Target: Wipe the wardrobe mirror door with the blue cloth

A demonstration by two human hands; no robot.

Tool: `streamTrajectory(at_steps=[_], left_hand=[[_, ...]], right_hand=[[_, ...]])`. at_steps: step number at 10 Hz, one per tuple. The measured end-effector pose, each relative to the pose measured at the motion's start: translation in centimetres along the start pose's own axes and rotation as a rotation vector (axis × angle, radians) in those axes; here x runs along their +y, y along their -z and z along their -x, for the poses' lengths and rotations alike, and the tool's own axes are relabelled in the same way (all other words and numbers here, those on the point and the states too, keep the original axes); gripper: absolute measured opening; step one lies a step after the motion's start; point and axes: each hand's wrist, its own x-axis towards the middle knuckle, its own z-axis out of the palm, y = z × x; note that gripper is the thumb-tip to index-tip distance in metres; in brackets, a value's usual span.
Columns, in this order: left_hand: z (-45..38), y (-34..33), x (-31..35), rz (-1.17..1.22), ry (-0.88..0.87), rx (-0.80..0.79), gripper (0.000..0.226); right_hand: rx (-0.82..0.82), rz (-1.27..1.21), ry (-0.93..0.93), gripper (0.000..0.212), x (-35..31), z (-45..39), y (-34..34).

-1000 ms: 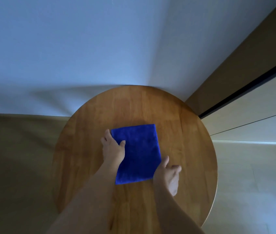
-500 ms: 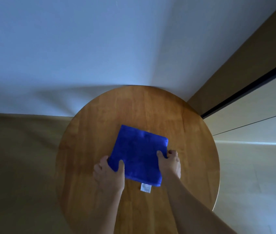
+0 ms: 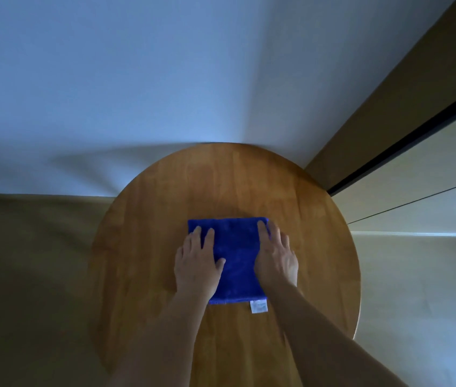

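A round wooden tabletop stands before me. A folded blue cloth lies flat on it between and under my hands, its white tag nearest me.

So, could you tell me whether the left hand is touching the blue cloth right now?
Touching. In the head view the left hand lies flat on the left part of the blue cloth, fingers straight and overlapping it, with the cloth flat on the round wooden table.

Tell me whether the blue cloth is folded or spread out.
Folded: the blue cloth lies as a compact flat rectangle on the table.
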Motion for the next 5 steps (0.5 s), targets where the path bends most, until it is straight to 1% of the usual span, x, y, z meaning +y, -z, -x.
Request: streamTrajectory(at_steps=[1, 2, 3, 4, 5], left_hand=[[-0.4, -0.2, -0.1, -0.093, -0.019, -0.121, 0.079], [-0.7, 0.7, -1.0, -0.150, -0.046, -0.130, 0.072], [-0.6, 1.4, -1.3, -0.134, -0.057, -0.144, 0.068], [0.0, 2.7, -0.7, -0.039, -0.031, -0.079, 0.062], [0.9, 3.8, -0.5, 0.000, -0.050, -0.032, 0.060]], right_hand=[[-0.177, 0.062, 0.031, 0.067, 0.9, -0.3, -0.2], [-0.251, 0.112, 0.042, 0.069, 1.1, -1.4, 1.0], [-0.307, 0.073, 0.038, 0.072, 1.0, -1.4, 1.8], [-0.279, 0.003, -0.015, 0.067, 0.6, -0.7, 3.3], [-0.226, -0.024, -0.042, 0.062, 0.6, 0.2, 4.9]])
